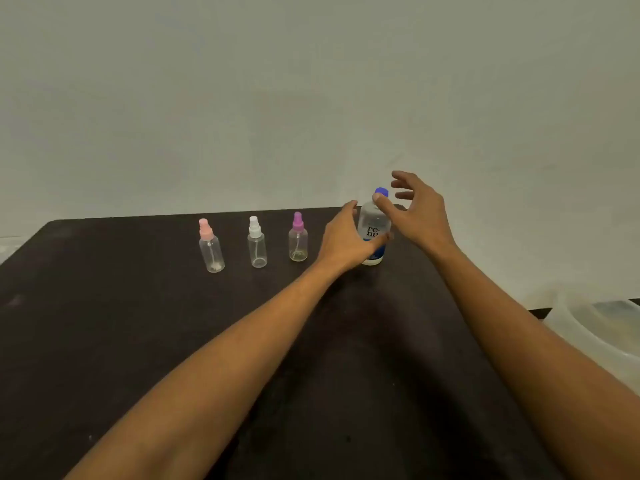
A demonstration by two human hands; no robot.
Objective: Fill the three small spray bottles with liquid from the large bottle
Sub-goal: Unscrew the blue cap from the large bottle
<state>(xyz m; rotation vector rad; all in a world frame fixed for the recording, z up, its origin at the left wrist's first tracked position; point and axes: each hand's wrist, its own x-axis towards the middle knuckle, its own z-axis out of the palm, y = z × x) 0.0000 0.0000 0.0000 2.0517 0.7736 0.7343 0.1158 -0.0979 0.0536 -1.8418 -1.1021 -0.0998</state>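
Three small clear spray bottles stand upright in a row on the dark table (138,323): one with a pink cap (210,247), one with a white cap (257,243), one with a purple cap (298,238). To their right stands the large bottle (374,220), white with a blue cap and a blue label. My left hand (343,240) holds its body from the left, the thumb lying across the label and the fingers reaching behind. My right hand (415,209) hovers at the cap with fingers spread, the thumb tip close to the bottle's neck.
A pale plain wall rises right behind the table's far edge. At the right edge of the view sits a translucent plastic tub (602,327), beside the table.
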